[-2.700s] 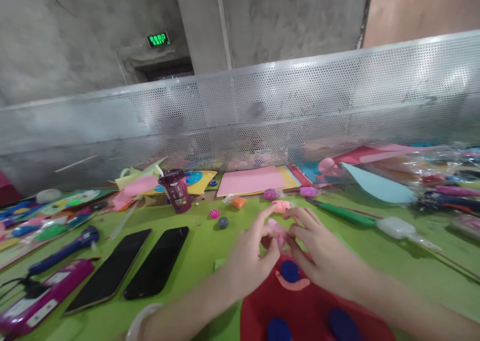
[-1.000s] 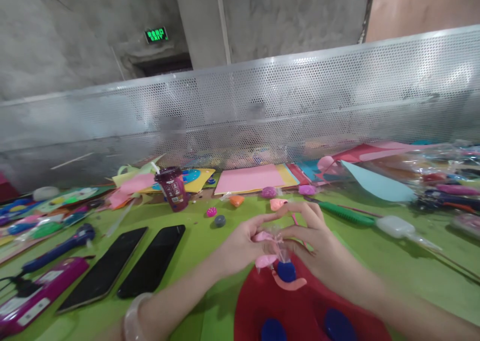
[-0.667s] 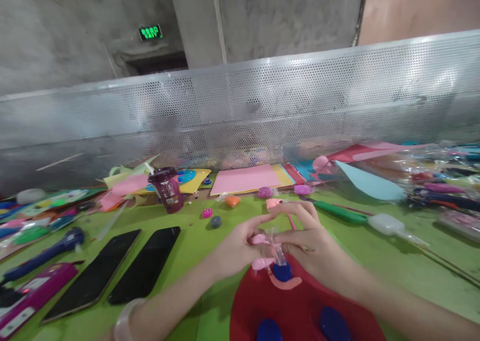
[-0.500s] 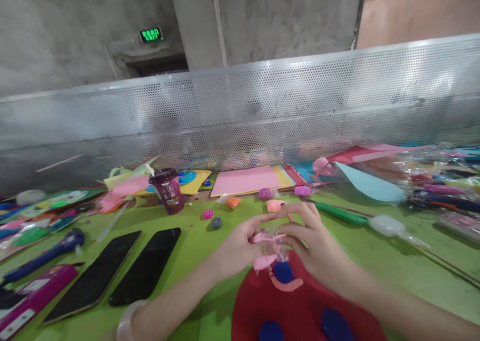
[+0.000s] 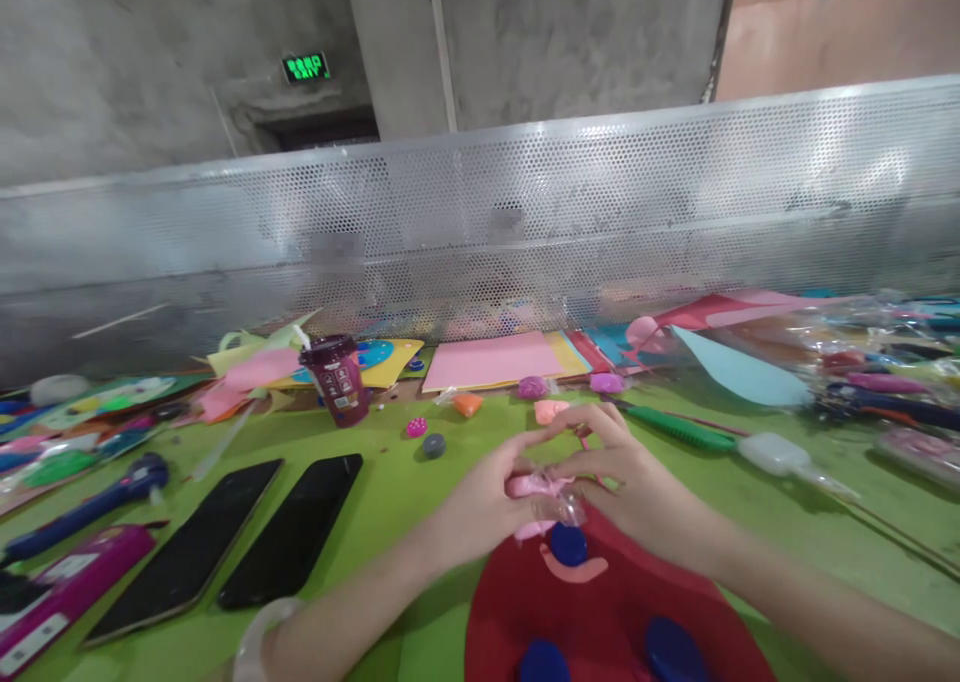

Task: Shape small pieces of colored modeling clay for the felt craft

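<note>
My left hand (image 5: 499,492) is closed around a lump of pink modelling clay (image 5: 531,485) in a clear plastic wrapper (image 5: 571,508). The fingers of my right hand (image 5: 611,477) pinch the right side of that wrapper. Both hands hang over the top edge of a red paper disc (image 5: 585,617). On the disc sit several dark blue round caps, one of them a blue cap (image 5: 568,544) just below my hands. A curved salmon-coloured strip of clay (image 5: 574,568) lies along the lower edge of that cap.
Two black phones (image 5: 292,532) lie left of my forearm, beside a purple packet (image 5: 75,592). A purple cup (image 5: 336,380) stands behind them. Wrapped clay lumps, such as an orange one (image 5: 467,404), lie ahead. A green-handled tool (image 5: 679,428) is at right; perforated metal panel (image 5: 450,222) behind.
The pink clay and its wrapper have shifted slightly between my fingers, and the lower pink part has risen closer to my left hand. Both hands stay in nearly the same place.
</note>
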Demonstrator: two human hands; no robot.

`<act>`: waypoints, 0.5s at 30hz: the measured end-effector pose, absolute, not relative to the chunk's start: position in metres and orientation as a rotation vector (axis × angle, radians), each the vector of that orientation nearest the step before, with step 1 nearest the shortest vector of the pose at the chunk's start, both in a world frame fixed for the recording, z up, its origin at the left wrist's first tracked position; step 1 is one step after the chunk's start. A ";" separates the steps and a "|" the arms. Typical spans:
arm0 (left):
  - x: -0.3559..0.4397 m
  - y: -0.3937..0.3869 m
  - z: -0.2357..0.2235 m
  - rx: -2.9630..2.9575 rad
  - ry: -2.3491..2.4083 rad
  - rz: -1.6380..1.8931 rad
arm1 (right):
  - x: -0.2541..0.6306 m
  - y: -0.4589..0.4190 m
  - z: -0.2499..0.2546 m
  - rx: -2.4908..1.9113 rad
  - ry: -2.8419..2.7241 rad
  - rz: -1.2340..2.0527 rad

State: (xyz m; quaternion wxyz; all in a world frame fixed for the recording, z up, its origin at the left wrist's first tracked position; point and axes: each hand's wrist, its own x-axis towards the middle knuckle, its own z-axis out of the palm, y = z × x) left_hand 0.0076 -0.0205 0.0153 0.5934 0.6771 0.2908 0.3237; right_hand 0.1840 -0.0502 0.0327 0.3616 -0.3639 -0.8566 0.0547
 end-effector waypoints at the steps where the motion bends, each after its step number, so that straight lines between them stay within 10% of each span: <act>1: 0.008 -0.020 0.014 1.556 0.662 0.753 | 0.183 -0.051 0.033 -0.932 -2.188 0.115; 15: 0.005 -0.013 0.012 1.460 0.582 0.827 | 0.189 -0.048 0.040 -0.985 -2.202 0.146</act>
